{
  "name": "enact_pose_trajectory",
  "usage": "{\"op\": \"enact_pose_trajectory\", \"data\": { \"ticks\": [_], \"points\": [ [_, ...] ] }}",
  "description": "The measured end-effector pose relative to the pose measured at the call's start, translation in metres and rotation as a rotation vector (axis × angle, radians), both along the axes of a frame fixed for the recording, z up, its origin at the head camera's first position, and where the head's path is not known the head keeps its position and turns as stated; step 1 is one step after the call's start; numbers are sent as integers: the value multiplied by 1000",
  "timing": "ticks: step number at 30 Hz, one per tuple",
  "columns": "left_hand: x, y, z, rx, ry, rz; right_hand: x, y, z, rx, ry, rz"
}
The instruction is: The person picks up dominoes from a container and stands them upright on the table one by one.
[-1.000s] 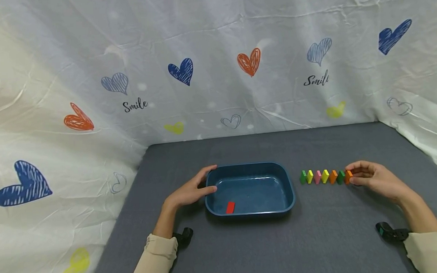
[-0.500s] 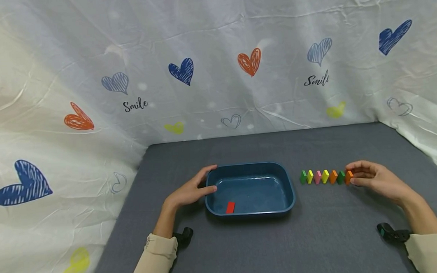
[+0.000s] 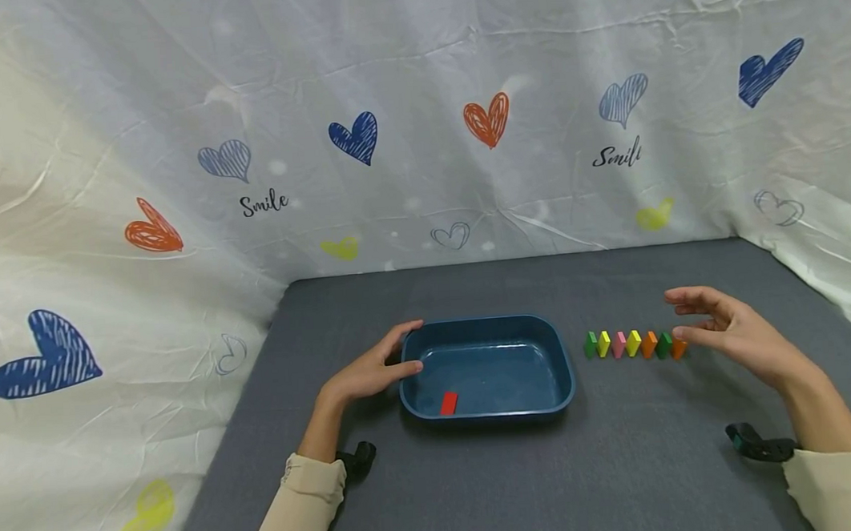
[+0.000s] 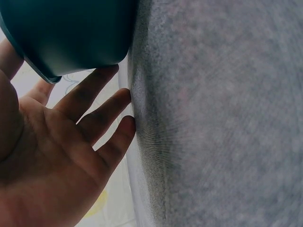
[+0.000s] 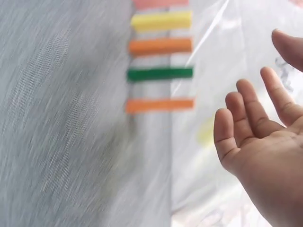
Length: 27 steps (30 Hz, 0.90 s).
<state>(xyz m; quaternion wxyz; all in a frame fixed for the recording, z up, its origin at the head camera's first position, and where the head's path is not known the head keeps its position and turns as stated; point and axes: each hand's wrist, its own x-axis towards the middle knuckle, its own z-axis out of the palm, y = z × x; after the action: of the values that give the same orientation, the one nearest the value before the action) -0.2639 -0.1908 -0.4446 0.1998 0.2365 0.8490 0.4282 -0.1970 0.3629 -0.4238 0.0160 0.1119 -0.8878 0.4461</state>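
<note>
the right hand (image 3: 725, 326) hovers open and empty by the end orange block (image 3: 679, 348) of the row beside the tray (image 3: 482, 327). it looks light, stiff; pinch its flat faces. the left hand (image 3: 369, 373) rests flat against the tray.

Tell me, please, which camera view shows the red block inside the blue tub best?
The head view: the red block lies in plain sight on the floor of the blue tub, near its front left corner. The left wrist view catches only the tub's outer wall, and the right wrist view misses both.

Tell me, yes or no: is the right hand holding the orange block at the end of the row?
No: the right hand hovers open beside the orange block.
</note>
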Motion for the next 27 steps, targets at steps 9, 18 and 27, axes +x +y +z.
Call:
{"op": "enact_pose_trajectory", "data": {
  "ticks": [9,18,27],
  "points": [
    [1,-1,1,-6,-10,19,-3,-51,18,-125,50,70],
    [0,0,1,-4,-6,12,-17,-94,21,-193,54,201],
    [1,0,2,3,-1,2,-32,-134,15,-208,-2,266]
  ]
}}
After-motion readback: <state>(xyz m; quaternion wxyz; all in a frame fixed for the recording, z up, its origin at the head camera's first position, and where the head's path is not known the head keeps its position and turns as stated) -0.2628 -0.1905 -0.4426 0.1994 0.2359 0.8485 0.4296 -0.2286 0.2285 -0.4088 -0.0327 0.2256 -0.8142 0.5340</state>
